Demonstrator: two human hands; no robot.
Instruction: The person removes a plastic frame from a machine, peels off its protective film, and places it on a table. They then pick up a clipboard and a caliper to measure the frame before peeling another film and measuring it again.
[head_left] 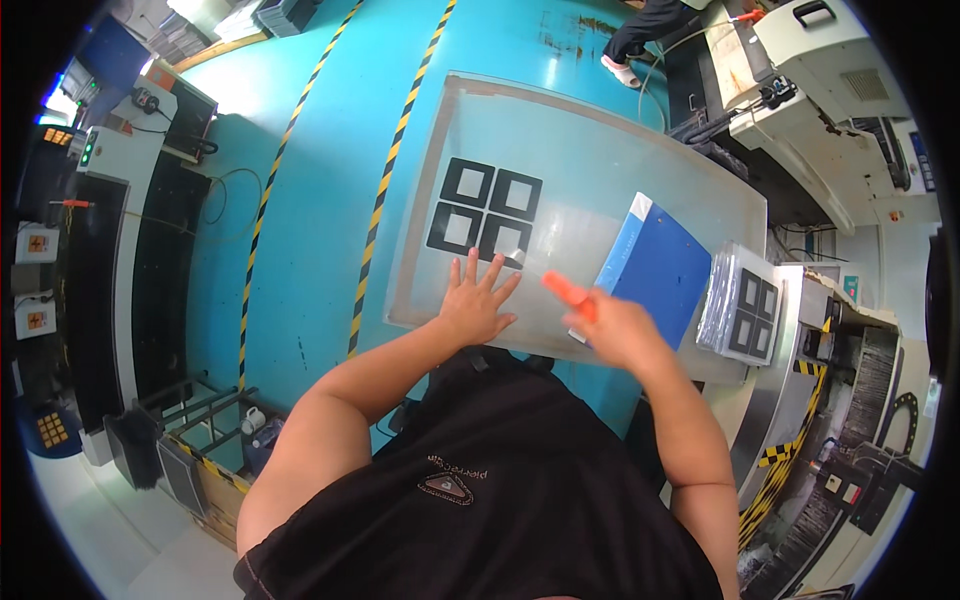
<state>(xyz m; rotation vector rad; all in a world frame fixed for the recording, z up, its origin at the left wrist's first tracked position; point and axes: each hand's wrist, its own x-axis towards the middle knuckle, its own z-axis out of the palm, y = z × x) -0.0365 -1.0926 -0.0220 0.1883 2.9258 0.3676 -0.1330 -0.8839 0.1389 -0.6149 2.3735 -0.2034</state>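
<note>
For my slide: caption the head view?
Left hand flat on clear sheet; right hand holds orange tool.

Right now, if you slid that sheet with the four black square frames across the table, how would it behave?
The sheet lies dead flat and looks thin, so it would probably flop when lifted. The table looks smooth, so it would likely glide easily. The left hand rests spread at its near edge, perhaps pinning it.

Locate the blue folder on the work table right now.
In the head view the blue folder lies right of centre, between the right hand and the stack of wrapped black frames.
</note>
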